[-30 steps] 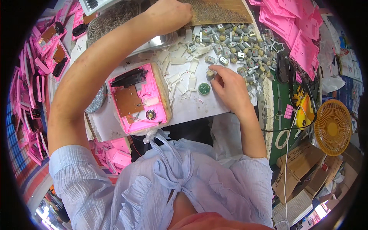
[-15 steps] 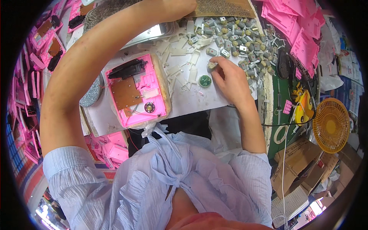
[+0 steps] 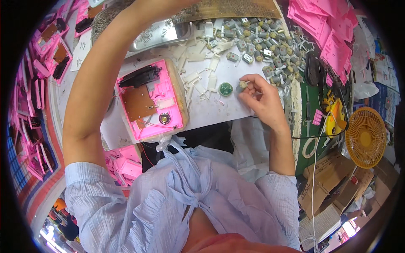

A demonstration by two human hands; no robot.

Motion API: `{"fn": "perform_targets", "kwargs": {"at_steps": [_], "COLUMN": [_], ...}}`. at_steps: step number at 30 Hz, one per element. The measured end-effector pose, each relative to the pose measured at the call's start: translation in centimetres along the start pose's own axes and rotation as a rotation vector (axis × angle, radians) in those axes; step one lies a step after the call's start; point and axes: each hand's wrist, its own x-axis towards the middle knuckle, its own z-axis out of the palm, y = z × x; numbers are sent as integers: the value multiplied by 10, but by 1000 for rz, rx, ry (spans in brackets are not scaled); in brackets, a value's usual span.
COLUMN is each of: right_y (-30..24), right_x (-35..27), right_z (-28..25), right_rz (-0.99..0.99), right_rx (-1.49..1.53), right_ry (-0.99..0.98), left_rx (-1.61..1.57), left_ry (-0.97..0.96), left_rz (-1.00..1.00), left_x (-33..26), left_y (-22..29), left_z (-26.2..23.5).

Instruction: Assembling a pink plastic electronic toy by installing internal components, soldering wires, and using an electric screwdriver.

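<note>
Taking the pink casing (image 3: 171,95) as the landmark, a heap of pink shells (image 3: 31,97) lies well to its left, some fitted with brown and black parts. Between that heap and the casing, the left forearm (image 3: 99,71) rises and crosses beyond the casing's far side; the left hand lies past the upper edge of the view, so whether it is open or closed I cannot tell. The casing itself rests on a pale pad (image 3: 179,80) at the near side of the white worktop (image 3: 211,110), holding a long black part (image 3: 139,76) along its far edge, a brown board (image 3: 138,103) at its left, and a white piece (image 3: 166,103) and a round speaker (image 3: 165,118) at its right. Beyond the casing stands a clear tray (image 3: 166,34), partly behind the forearm. Just right of the casing, white plastic pieces (image 3: 200,86) lie scattered, followed by a round green piece (image 3: 225,89). Further right of the casing, the right hand (image 3: 268,100) grips a small grey motor (image 3: 241,87) at its fingertips, the fingers curled, just beside the green piece. A pile of similar motors (image 3: 265,44) spreads beyond that hand, to the casing's far right. Well right of the casing are stacked pink plates (image 3: 322,36), a yellow tool (image 3: 335,120) and an orange fan (image 3: 366,137).
</note>
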Motion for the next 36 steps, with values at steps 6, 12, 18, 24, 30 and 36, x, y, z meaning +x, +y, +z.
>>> {"fn": "perform_targets", "kwargs": {"at_steps": [6,12,18,24,30,36], "right_y": [-8,-10,-10,-11,-13,-19], "right_x": [5,6,6,3,1,0], "right_z": [5,7,7,5,8,7], "right_rz": [10,4,0,-6,-11,1], "right_rx": [-12,-19,-18,-17,1,1], "right_ry": [-37,-44,-25,-25,-19,-26], "left_rx": [265,316,439,98,123,302], "left_ry": [-104,-92,-242,7,-103,-278], "left_rz": [68,63,-232,112,229,350], "left_x": [-14,-9,-4,-21,-27,-15], "left_y": [-19,-24,-5,-27,-19,-41], "left_z": [6,19,34,19,8,22]}}
